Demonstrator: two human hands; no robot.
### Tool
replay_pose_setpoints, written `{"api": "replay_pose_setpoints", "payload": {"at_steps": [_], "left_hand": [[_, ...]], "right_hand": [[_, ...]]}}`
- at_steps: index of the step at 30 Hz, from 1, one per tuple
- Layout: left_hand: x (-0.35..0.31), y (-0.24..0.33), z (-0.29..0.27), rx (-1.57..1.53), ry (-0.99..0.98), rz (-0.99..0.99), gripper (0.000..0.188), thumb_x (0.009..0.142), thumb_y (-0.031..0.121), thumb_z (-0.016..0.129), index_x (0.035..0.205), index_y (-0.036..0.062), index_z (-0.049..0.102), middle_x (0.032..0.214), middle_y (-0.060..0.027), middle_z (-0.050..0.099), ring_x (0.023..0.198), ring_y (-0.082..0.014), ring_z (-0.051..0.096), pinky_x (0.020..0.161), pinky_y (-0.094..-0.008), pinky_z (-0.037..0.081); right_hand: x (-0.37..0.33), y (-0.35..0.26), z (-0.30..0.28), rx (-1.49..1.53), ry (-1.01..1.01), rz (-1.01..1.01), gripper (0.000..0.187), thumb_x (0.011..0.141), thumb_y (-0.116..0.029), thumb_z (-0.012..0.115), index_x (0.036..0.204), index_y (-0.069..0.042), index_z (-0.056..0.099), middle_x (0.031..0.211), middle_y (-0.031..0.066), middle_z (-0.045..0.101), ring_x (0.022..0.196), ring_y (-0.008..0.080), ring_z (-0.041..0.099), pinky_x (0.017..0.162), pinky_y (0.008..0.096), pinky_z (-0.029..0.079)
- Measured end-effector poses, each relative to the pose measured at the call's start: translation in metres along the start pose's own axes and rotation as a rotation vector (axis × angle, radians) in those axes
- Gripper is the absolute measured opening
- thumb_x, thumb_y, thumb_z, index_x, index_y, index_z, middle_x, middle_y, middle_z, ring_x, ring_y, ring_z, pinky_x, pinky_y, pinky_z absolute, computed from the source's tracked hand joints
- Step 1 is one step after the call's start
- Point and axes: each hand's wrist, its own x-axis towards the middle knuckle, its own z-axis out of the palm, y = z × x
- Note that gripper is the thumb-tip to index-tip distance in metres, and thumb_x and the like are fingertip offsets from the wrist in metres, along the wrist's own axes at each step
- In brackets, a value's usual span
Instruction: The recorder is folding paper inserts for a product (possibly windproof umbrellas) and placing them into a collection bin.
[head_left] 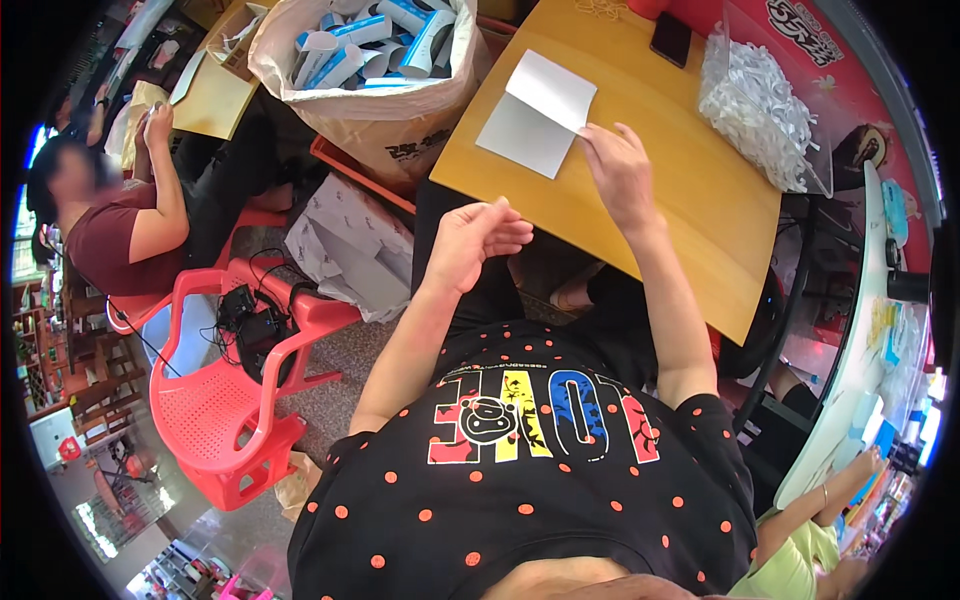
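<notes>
A white sheet of paper [527, 128], creased across its middle, lies on the wooden table [690, 225] with its far half tilted up. At the right end of the crease, my right hand [622, 178] pinches the paper's edge between thumb and fingers. My left hand [474, 246] hovers over the table's near left edge, apart from the sheet. Its fingers are loosely bent with gaps between them, and nothing shows in them.
A large sack [400, 125] of blue-and-white curved pieces stands left of the table. A clear bin [765, 115] of white strips and a dark phone [676, 40] are at the far right. Left are a red chair [215, 425] and a seated person [130, 220]; another person [800, 545] is lower right.
</notes>
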Motion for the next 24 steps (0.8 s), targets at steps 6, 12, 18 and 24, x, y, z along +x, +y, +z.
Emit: {"api": "replay_pose_setpoints", "payload": {"at_steps": [6,12,18,24], "left_hand": [[0.018,0.016,0.003,-0.646,-0.118,0.058,0.060,0.093,0.044,0.049,0.128,-0.0055,0.045,0.122,-0.0168,0.058,0.111,-0.0262,0.058,0.095,-0.0385,0.047],[0.019,0.007,0.000,-0.518,-0.062,-0.011,0.051,0.082,-0.002,0.048,0.133,-0.0039,0.041,0.124,-0.0134,0.055,0.111,-0.0231,0.057,0.098,-0.0353,0.045],[0.014,-0.001,0.006,-0.393,-0.009,0.032,0.052,0.073,-0.015,0.047,0.123,-0.0044,0.053,0.109,-0.0121,0.062,0.104,-0.0220,0.060,0.094,-0.0341,0.047],[-0.002,-0.001,0.019,0.318,0.132,0.587,0.035,0.069,-0.019,0.047,0.081,0.0016,0.073,0.094,-0.0095,0.065,0.094,-0.0207,0.063,0.085,-0.0281,0.047]], "right_hand": [[-0.036,-0.055,-0.071,0.121,-0.041,-0.203,0.019,0.075,-0.001,0.065,0.094,-0.004,0.065,0.101,0.0103,0.067,0.102,0.0262,0.062,0.089,0.0400,0.047],[-0.078,-0.063,-0.081,0.451,-0.218,0.025,0.019,0.072,-0.002,0.068,0.090,-0.004,0.066,0.093,0.0062,0.066,0.091,0.0244,0.062,0.081,0.0371,0.048],[-0.089,-0.067,-0.075,0.785,-0.297,0.312,0.005,0.081,-0.002,0.067,0.086,-0.002,0.066,0.085,0.0057,0.065,0.079,0.0182,0.063,0.066,0.0298,0.048],[-0.089,-0.074,-0.065,1.033,0.018,0.756,0.008,0.086,-0.009,0.065,0.086,0.000,0.067,0.098,0.0046,0.059,0.088,0.0103,0.056,0.057,0.0208,0.051]]}}
